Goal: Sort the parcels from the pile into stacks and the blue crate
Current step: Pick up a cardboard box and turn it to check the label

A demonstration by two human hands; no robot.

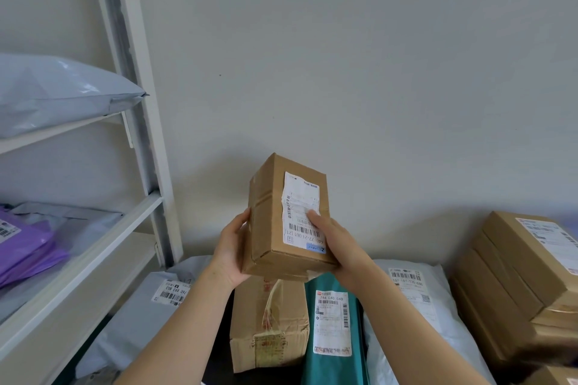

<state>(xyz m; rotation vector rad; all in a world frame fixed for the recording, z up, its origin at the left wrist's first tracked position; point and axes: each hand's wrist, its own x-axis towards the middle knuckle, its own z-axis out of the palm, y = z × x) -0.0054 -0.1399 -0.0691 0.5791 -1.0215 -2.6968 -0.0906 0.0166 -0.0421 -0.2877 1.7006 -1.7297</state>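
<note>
1. Above the pile, in front of the pale wall, you are holding a small cardboard box [275,216] up in both hands, with its labelled face turned toward you.
2. Your left hand [233,255] is cupping the box's left side and lower corner, with the thumb lying along the edge.
3. Your right hand [336,247] is gripping the right side, and its thumb is pressing on the white shipping label [300,197].
4. Directly beneath, a dented brown carton [269,322] and a teal mailer [333,337] are lying side by side, flanked by a grey mailer [147,312] and a white mailer [413,297].
5. At the right, a stack of cardboard boxes [516,284] is sitting beside the white mailer.
6. At the left, a white shelf [93,237] is carrying a grey bag [56,91] above and purple mailers [25,247] below.
</note>
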